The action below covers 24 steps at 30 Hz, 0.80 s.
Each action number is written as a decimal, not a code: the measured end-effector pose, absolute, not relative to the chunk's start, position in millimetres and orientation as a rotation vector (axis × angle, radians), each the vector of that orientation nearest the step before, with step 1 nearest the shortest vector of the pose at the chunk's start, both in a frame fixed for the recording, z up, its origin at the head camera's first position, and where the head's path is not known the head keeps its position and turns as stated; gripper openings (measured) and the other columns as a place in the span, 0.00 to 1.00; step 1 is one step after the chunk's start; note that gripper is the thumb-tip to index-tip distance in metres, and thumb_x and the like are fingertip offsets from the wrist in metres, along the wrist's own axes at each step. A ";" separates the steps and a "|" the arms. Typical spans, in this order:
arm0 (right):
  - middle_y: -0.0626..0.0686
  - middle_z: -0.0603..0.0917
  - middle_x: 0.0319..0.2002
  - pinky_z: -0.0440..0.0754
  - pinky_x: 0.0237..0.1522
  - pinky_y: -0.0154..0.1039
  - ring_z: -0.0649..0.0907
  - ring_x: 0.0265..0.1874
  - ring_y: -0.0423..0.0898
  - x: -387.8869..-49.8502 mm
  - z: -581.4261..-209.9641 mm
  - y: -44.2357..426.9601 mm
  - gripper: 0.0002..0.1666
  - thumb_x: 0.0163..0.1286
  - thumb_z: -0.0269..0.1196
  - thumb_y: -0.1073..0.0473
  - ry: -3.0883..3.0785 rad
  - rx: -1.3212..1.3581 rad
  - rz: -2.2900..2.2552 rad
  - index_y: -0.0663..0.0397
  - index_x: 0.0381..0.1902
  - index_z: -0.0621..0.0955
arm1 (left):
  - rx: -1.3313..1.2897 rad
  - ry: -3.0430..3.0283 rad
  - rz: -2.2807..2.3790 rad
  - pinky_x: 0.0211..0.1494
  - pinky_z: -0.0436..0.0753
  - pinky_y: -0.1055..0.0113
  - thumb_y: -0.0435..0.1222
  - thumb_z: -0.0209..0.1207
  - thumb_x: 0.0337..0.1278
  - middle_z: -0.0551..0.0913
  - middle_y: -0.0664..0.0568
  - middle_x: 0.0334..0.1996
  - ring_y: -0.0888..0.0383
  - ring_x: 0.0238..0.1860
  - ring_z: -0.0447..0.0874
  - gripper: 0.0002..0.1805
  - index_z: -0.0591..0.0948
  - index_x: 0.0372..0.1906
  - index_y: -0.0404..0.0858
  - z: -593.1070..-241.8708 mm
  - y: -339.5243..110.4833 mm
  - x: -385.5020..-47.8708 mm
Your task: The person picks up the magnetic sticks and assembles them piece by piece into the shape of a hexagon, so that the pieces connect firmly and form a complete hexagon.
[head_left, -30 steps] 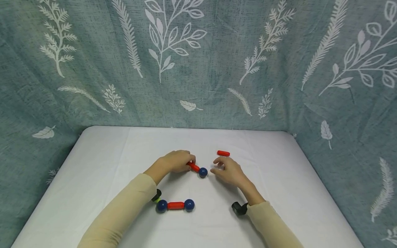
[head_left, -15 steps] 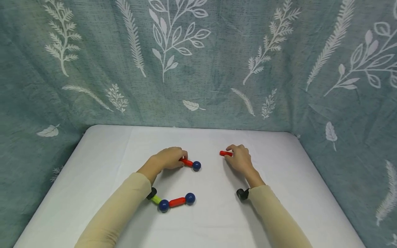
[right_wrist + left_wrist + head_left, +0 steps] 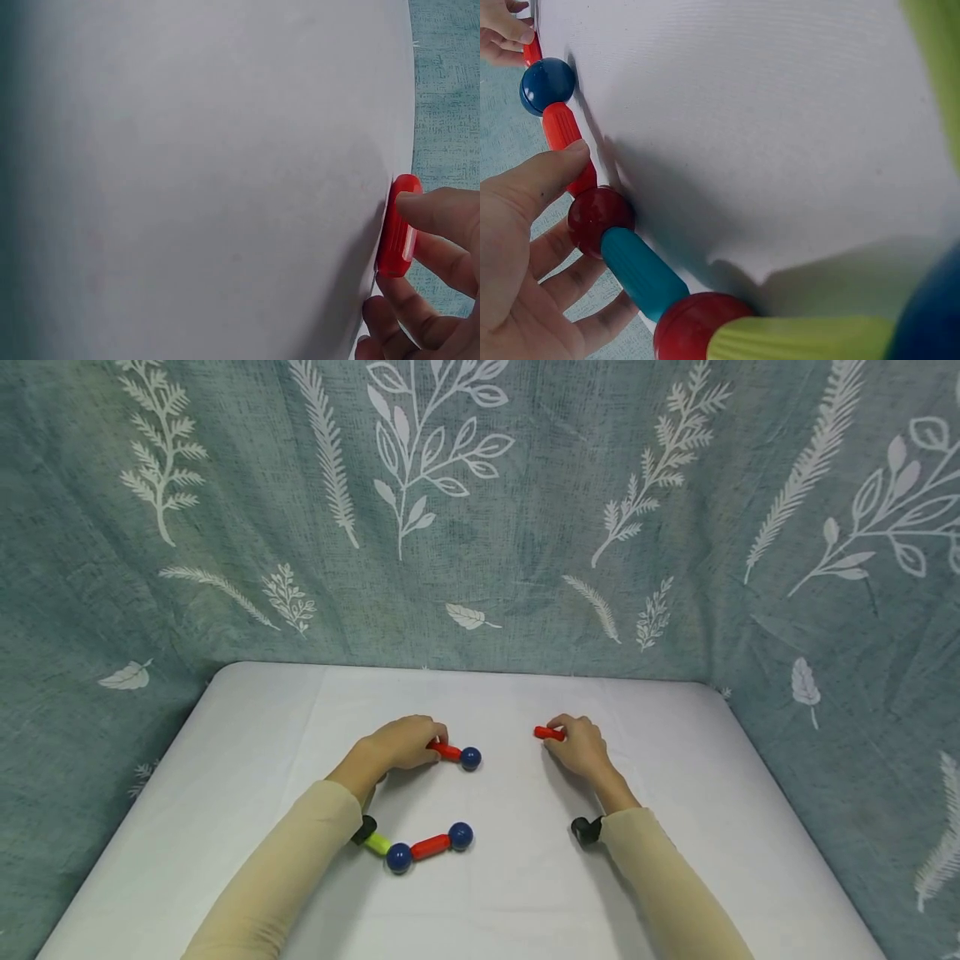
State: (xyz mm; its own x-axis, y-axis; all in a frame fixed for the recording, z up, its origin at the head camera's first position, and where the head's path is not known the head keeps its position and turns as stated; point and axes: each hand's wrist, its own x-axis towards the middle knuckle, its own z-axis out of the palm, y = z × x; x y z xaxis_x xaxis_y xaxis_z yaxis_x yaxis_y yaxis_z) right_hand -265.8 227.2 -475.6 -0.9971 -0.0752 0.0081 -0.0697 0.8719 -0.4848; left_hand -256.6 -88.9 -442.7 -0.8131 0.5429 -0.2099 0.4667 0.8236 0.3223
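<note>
A chain of toy building rods and balls lies on the white table. My left hand (image 3: 408, 742) pinches its red rod (image 3: 564, 127), the thumb on top. A blue ball (image 3: 470, 758) sits on that rod's free end. In the left wrist view, the chain runs on through a dark red ball (image 3: 601, 220), a teal rod (image 3: 643, 271), another dark red ball (image 3: 701, 328) and a lime rod (image 3: 799, 337). Farther right, my right hand (image 3: 583, 747) pinches a separate loose red rod (image 3: 399, 229) between thumb and fingers.
The chain's near end, a blue ball (image 3: 399, 857), a red rod (image 3: 431, 847) and another blue ball (image 3: 461, 836), lies by the left forearm, which hides part of the chain. Black wrist cameras hang under both sleeves. A patterned curtain (image 3: 480, 610) stands behind the table (image 3: 525, 893).
My right hand has reached away from me and taken hold of the loose red rod. My left hand has shifted left and slightly back with the chain, whose near end has tilted.
</note>
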 end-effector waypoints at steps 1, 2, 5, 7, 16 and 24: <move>0.60 0.80 0.41 0.74 0.39 0.53 0.76 0.41 0.56 -266.0 -475.9 227.6 0.20 0.67 0.67 0.56 3.028 -0.114 -0.783 0.57 0.54 0.83 | 0.768 2.715 0.375 0.53 0.76 0.59 0.37 0.65 0.65 0.78 0.55 0.36 0.57 0.39 0.74 0.10 0.84 0.50 0.44 -442.4 -88.7 -256.2; 0.60 0.80 0.41 0.74 0.39 0.53 0.77 0.40 0.57 -266.1 -476.4 228.3 0.19 0.67 0.67 0.56 3.027 -0.116 -0.782 0.57 0.54 0.83 | 0.766 2.717 0.375 0.53 0.76 0.59 0.37 0.65 0.65 0.78 0.55 0.36 0.57 0.39 0.74 0.11 0.84 0.50 0.44 -442.3 -88.5 -256.1; 0.59 0.81 0.41 0.74 0.40 0.55 0.78 0.40 0.56 -265.6 -477.9 229.6 0.17 0.68 0.67 0.57 3.027 -0.117 -0.776 0.56 0.52 0.83 | 0.765 2.720 0.379 0.53 0.76 0.58 0.37 0.65 0.65 0.79 0.55 0.37 0.57 0.39 0.75 0.11 0.84 0.50 0.44 -442.6 -88.1 -256.1; 0.58 0.82 0.40 0.73 0.42 0.55 0.79 0.40 0.55 -263.4 -477.8 229.0 0.16 0.68 0.68 0.57 3.014 -0.118 -0.794 0.56 0.51 0.83 | 0.763 2.721 0.381 0.54 0.76 0.58 0.37 0.65 0.65 0.79 0.55 0.37 0.57 0.40 0.75 0.11 0.84 0.50 0.44 -443.2 -88.2 -256.6; 0.49 0.84 0.35 0.75 0.34 0.41 0.80 0.31 0.46 -237.7 -474.5 211.4 0.15 0.67 0.69 0.54 2.802 -0.157 -1.062 0.50 0.50 0.83 | 0.777 2.721 0.376 0.54 0.76 0.58 0.38 0.65 0.65 0.80 0.55 0.39 0.57 0.41 0.76 0.11 0.84 0.50 0.45 -448.7 -89.9 -261.3; 0.48 0.83 0.34 0.75 0.33 0.40 0.79 0.29 0.44 -222.6 -471.5 199.1 0.12 0.67 0.69 0.55 2.795 -0.221 -1.114 0.49 0.47 0.83 | 0.770 2.726 0.375 0.53 0.76 0.59 0.38 0.65 0.65 0.80 0.56 0.38 0.58 0.40 0.75 0.12 0.84 0.51 0.45 -451.2 -90.5 -261.9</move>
State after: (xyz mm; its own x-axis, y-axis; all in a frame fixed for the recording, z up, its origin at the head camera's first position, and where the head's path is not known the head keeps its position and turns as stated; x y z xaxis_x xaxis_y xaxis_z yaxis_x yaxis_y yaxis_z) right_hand -222.6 199.1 -471.5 -0.9815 -0.1812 -0.0616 -0.0892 0.7179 -0.6904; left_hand -261.9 -90.5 -451.2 -0.8176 0.5407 -0.1979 0.4673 0.8239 0.3207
